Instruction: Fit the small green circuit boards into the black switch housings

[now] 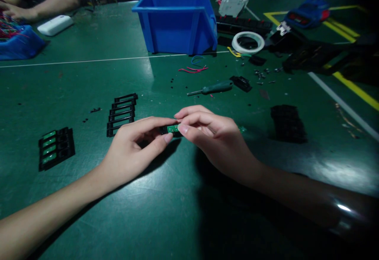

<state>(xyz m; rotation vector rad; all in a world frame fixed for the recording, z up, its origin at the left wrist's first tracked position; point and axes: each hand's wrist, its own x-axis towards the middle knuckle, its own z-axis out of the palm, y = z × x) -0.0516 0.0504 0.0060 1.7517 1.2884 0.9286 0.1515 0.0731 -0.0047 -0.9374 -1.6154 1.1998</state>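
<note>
Between my two hands, just above the green tabletop, is a small black plastic housing with a green circuit board (172, 129) in it. My left hand (139, 139) pinches its left end between thumb and fingers. At the right end, the thumb and fingertips of my right hand (211, 131) close on the same piece and hide part of it. Left of my left hand lies a row of black housings with green boards (56, 147). A ladder-like row of black frames (122, 112) lies just behind my left hand.
A blue bin (180, 31) stands at the back. Beyond my hands lie a green-handled screwdriver (213, 88), red wires (194, 69), a white tape roll (248, 42) and loose screws (263, 72). Black parts (288, 123) sit at right. Another person's arm (56, 3) rests back left.
</note>
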